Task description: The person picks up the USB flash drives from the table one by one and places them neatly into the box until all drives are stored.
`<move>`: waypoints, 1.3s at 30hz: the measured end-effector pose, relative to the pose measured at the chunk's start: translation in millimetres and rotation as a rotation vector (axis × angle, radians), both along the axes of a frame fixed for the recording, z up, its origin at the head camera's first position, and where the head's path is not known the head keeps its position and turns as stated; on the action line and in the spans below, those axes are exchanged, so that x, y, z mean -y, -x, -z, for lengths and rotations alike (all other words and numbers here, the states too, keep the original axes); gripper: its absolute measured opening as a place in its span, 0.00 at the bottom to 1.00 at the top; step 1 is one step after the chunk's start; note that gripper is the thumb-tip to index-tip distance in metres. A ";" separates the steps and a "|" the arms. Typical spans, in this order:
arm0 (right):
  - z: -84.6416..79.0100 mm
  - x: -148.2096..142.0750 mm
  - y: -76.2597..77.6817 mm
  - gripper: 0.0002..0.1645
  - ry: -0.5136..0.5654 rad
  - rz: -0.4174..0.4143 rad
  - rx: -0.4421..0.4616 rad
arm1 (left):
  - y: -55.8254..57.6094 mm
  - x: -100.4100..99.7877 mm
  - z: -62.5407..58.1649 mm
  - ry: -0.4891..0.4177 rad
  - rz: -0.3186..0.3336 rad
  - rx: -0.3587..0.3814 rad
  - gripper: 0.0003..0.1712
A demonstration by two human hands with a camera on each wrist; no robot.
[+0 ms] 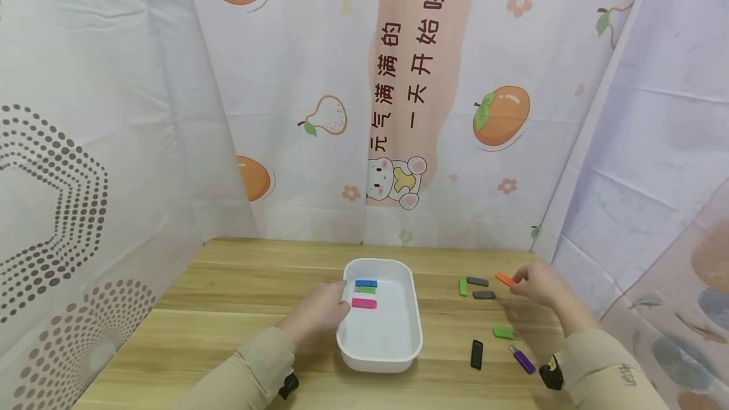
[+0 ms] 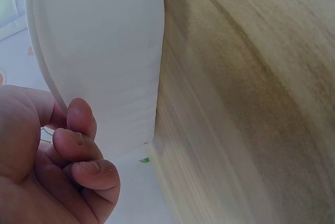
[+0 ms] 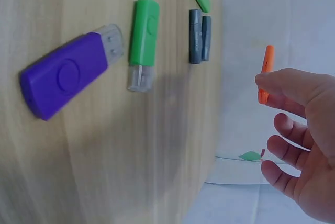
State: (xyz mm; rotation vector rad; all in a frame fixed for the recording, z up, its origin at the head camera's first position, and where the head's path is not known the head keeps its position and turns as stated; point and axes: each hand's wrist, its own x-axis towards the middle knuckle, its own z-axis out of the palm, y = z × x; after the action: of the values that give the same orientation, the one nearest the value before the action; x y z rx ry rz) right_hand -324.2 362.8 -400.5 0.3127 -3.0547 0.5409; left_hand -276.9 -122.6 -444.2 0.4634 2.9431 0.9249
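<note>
Printed curtains (image 1: pixel 285 49) around wooden table (image 1: pixel 228 296). White tray (image 1: pixel 387 331) at centre, left rim gripped by left hand (image 1: pixel 319 309). Pinched in right hand (image 1: pixel 541 285), far right: orange drive (image 1: pixel 504 278). Judged partway: blue drive (image 1: pixel 366 283), green drive (image 1: pixel 367 290), pink drive (image 1: pixel 364 303) inside; outside, to right: two grey drives (image 1: pixel 484 295), two green drives (image 1: pixel 503 333), black drive (image 1: pixel 476 354), purple drive (image 1: pixel 523 360).

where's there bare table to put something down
Widest: the wooden table between the left sleeve and back curtain. A narrower strip lies between the white tray and black stick. Crowded: farther right, with grey sticks near the right hand.
</note>
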 end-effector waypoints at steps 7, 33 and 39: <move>-10.5 2.8 -2.9 0.14 -0.021 -0.024 -0.026 | -0.7 -0.5 1.5 0.004 -0.002 -0.011 0.29; -20.7 35.1 2.2 0.14 -0.064 -0.066 -0.060 | -1.8 0.1 0.3 0.003 -0.011 -0.002 0.29; -22.1 49.4 4.1 0.15 -0.090 -0.051 -0.050 | -3.3 -0.4 -1.6 -0.002 -0.018 0.014 0.29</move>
State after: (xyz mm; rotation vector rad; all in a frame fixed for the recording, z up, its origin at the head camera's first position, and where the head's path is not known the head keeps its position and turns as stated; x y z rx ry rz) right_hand -328.3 313.4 -378.4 0.4014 -3.0360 0.3915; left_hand -273.6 -122.3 -442.6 0.4290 2.9384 0.9294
